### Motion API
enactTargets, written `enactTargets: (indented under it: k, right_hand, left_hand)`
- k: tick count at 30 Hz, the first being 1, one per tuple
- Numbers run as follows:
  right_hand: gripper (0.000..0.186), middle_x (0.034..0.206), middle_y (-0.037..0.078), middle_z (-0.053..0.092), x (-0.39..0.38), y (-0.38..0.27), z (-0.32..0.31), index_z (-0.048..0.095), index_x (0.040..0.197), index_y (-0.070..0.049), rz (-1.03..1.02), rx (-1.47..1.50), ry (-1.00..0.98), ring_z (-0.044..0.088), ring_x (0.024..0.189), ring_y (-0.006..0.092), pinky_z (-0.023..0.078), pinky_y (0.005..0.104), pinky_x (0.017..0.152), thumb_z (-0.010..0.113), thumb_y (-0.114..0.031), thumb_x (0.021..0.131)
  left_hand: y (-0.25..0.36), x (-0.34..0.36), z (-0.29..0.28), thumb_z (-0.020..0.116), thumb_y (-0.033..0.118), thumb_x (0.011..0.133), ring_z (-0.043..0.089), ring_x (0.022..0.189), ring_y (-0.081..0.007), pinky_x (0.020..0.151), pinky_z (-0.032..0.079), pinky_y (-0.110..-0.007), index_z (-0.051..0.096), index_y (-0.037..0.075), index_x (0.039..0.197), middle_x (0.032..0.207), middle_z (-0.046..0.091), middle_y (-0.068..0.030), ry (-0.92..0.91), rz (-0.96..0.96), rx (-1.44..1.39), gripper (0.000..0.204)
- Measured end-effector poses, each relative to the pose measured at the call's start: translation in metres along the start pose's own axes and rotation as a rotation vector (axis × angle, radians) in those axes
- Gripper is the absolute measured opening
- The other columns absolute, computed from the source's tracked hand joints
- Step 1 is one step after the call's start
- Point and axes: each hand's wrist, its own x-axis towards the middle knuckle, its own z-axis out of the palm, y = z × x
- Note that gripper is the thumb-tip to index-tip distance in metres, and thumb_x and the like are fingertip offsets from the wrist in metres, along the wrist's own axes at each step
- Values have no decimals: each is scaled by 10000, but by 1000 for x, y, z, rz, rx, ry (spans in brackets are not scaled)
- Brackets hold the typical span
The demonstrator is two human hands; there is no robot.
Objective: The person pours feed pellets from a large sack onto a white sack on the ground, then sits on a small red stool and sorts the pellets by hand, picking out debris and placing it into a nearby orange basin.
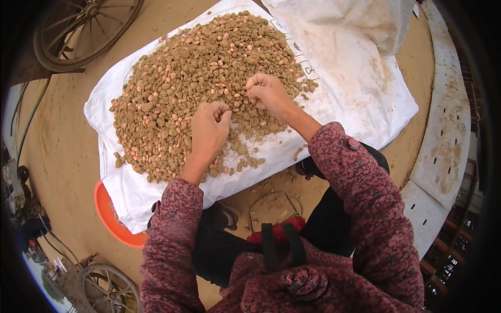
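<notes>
A wide heap of brown soil clods (182, 62) lies on a white woven sack (334, 99), with pink peanut kernels (174, 75) scattered all through it. My left hand (210, 129) is over the near side of the heap, its fingers curled together. A little farther off and to the right, my right hand (267, 95) hovers at the heap's right side with thumb and fingertips pinched. What either hand holds, if anything, is too small or hidden to make out. Between the two hands, part of the heap thins out and dusty white sack shows through.
Under the sack's left near corner stands an orange basin (107, 215) with pinkish pieces inside. Spoked wheels (90, 21) are at the far left and near left (110, 292). A pale perforated panel (441, 141) curves along the right. Something red (276, 235) lies by my legs.
</notes>
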Motion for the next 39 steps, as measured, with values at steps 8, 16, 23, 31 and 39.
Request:
enactTargets:
  k: [8,16,23,31,39]
  right_hand:
    - [161,863,177,616,-3,33,1,637,967,-41,-576,-1040,198,598,819,370,490,425,715,625,-44,807]
    - [194,802,171,618,-7,27,0,633,1005,-52,-470,-1051,-20,581,788,383,480,447,728,651,-138,832]
    - [158,718,117,630,-22,4,4,586,737,0,-107,-491,48,601,641,174,472,335,554,619,-152,759]
    - [139,652,74,641,-14,14,-6,700,773,-53,-84,-583,-79,612,617,172,484,341,601,606,-155,774]
    - [109,728,118,667,-22,31,21,694,835,-85,-487,-1257,-5,654,694,280,498,395,602,627,-170,824]
  left_hand:
    - [-18,-8,19,678,149,815,618,771,-312,663,498,-414,668,78,851,820,601,-106,200,267,516,80]
    - [0,-15,12,662,178,788,657,713,-335,649,521,-433,678,72,813,754,662,-144,-137,52,719,110]
    - [8,-9,12,663,189,816,655,706,-331,623,505,-431,664,81,878,743,662,-150,34,105,517,124]
    - [3,-5,20,681,247,837,651,709,-332,621,495,-422,647,99,934,731,662,-144,45,56,460,181]
    - [2,-16,13,666,268,837,669,718,-347,630,513,-456,632,70,892,722,663,-145,-55,-34,650,209]
